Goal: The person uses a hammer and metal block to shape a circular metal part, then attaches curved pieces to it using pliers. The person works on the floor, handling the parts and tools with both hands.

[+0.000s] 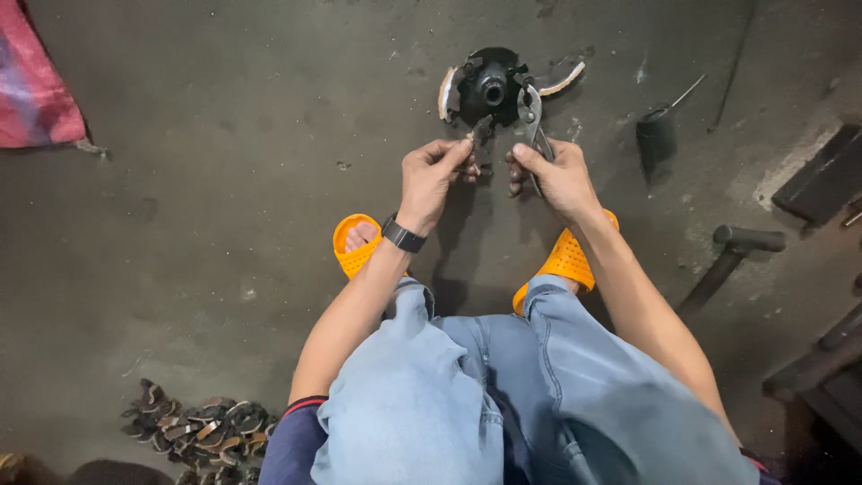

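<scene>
Pliers (532, 112) of bare grey metal, long-handled, sit in the right hand (555, 172), whose fingers are closed around the handles; the tool's nose points far, touching the right edge of a round black part with a central hub (489, 88) that lies on the dark concrete floor (224, 180). The left hand (433, 175) is narrowed to a pinch, thumb and fingertips gripping a small dark fragment (481, 130) just near the round part. Both forearms reach away from the body, wrists slightly bent down, hands close together but apart. A black band-shaped watch (403, 236) wraps the left wrist.

Curved pale-edged strips (564, 83) ring the black part, one at its left, one at its right. Perforated orange rubber sandals (565, 259) rest on the floor below the hands, with light blue denim trousers (467, 395) nearer. A pile of small curved brown and black pieces (202, 429) lies near left. A black cylindrical can (656, 133) stands to the right, and a dark metal hammer-like bar (732, 256) lies further right.
</scene>
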